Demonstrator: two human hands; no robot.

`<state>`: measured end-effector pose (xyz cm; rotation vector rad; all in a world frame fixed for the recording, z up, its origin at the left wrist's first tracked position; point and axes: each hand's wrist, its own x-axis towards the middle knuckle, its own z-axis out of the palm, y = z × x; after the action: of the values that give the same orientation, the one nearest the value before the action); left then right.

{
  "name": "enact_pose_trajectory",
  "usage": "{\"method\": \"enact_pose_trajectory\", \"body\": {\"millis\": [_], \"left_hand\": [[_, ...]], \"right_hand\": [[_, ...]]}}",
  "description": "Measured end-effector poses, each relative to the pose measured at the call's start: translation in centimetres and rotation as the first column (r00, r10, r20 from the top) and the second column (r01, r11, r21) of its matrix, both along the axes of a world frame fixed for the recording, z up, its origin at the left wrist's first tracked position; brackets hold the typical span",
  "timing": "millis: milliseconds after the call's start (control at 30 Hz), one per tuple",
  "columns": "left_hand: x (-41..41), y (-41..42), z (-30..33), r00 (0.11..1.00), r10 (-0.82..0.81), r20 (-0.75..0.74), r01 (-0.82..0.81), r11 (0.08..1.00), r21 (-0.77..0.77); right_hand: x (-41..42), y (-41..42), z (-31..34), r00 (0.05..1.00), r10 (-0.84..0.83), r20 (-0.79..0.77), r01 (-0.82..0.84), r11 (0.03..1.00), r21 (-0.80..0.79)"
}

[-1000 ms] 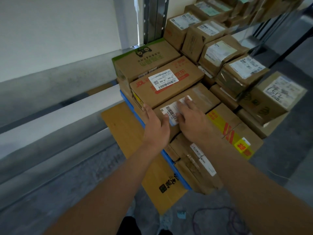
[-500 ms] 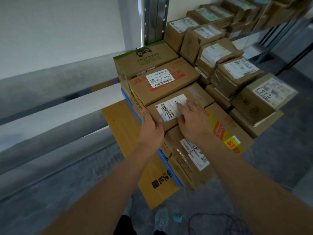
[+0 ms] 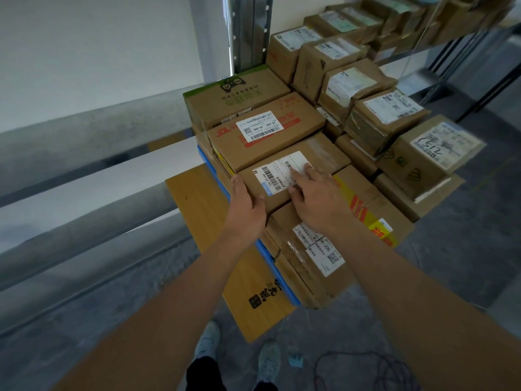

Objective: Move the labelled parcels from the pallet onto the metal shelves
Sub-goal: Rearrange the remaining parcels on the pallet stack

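A brown parcel [image 3: 324,155] with a white barcode label lies in a row of parcels, its far side against a JD parcel [image 3: 298,122] with a red-printed top. My left hand [image 3: 245,201] is pressed flat against its near-left corner, thumb over the top edge. My right hand [image 3: 313,190] lies flat on its top, fingers straight across the label. A green-edged box [image 3: 253,91] sits behind the JD parcel. In front lies a taped parcel [image 3: 307,258] marked J4-J06.
More labelled parcels [image 3: 386,111] crowd the right side and back, on and beside a blue edge [image 3: 270,258]. A flat yellow-brown carton [image 3: 203,210] lies left of the stack. Grey metal shelf beams [image 3: 84,170] run along the left; an upright post [image 3: 253,29] stands behind. A cable [image 3: 366,368] lies on the floor.
My left hand slid off the label to the parcel's left corner. My right hand moved slightly forward over the label. The view drew a little closer.
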<state>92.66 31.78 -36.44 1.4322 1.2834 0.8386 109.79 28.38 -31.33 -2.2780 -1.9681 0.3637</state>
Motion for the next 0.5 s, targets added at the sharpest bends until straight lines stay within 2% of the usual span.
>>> {"method": "enact_pose_trajectory", "body": {"millis": [500], "left_hand": [[0.5,-1.8,0.5,1.0,-0.018,-0.003,0.018,0.996,-0.091]], "right_hand": [[0.7,-2.7,0.8,0.992,-0.014,-0.126,0.022,0.998,0.061]]}}
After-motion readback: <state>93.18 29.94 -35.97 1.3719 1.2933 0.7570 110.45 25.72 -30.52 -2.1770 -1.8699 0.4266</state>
